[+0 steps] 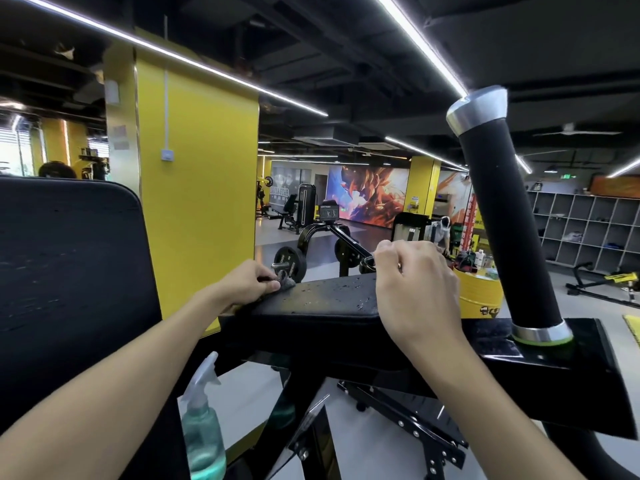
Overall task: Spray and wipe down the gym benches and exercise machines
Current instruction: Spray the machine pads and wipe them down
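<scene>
A black arm pad (325, 299) of an exercise machine runs across the middle, its top speckled with wet droplets. My left hand (247, 284) pinches a small grey cloth (286, 281) against the pad's far left corner. My right hand (414, 282) rests curled over the pad's right end, fingers closed on its far edge. A clear spray bottle (201, 420) with green liquid stands low, under my left forearm. A large black back pad (69, 289) fills the left side.
A thick black handle post (502, 216) with silver caps rises at the right from the machine's black frame (554, 355). Behind stand a yellow pillar (201, 188), a plate-loaded machine (311, 251), a yellow drum (479, 292), grey cubby shelves (588, 230) and a distant person (445, 230).
</scene>
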`<state>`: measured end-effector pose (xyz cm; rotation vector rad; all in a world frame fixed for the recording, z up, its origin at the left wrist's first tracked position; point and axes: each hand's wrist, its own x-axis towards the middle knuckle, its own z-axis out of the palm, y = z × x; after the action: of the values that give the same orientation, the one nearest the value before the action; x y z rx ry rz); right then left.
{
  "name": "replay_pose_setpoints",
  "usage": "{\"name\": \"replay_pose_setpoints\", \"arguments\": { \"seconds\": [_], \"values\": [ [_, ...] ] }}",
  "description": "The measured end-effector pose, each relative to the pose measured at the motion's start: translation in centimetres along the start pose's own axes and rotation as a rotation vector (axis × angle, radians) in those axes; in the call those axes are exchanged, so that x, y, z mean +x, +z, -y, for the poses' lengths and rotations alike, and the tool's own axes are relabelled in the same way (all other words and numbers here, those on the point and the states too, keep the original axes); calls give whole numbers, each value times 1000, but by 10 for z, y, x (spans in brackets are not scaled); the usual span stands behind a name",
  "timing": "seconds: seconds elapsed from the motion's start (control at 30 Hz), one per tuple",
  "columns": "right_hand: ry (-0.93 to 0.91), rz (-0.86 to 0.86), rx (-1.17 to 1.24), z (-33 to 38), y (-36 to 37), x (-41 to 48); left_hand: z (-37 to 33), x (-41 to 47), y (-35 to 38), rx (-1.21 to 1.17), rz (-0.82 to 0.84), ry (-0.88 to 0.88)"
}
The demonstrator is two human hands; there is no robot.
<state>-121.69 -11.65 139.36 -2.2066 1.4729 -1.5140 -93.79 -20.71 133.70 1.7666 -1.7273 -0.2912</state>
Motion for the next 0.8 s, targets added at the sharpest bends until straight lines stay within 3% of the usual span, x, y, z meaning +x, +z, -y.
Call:
{"name": "replay_pose_setpoints", "arguments": {
  "seconds": [0.1,0.27,0.43,0.63,0.8],
  "values": [
    [-1,-4,-12,-1,0,0,1,-11,-6,-47,11,50],
    [13,-2,-3,0,-1,0,14,-14,2,-29,-176,-84],
    [7,-1,2,0,0,-1,5,-26,-7,-59,-86,-51],
    [17,9,-7,-1,-1,-1,7,-29,-7,66,-136,-217],
    [2,4,-12,-3,0,-2,-2,-46,-11,-31,-107,-117]
  ]
}}
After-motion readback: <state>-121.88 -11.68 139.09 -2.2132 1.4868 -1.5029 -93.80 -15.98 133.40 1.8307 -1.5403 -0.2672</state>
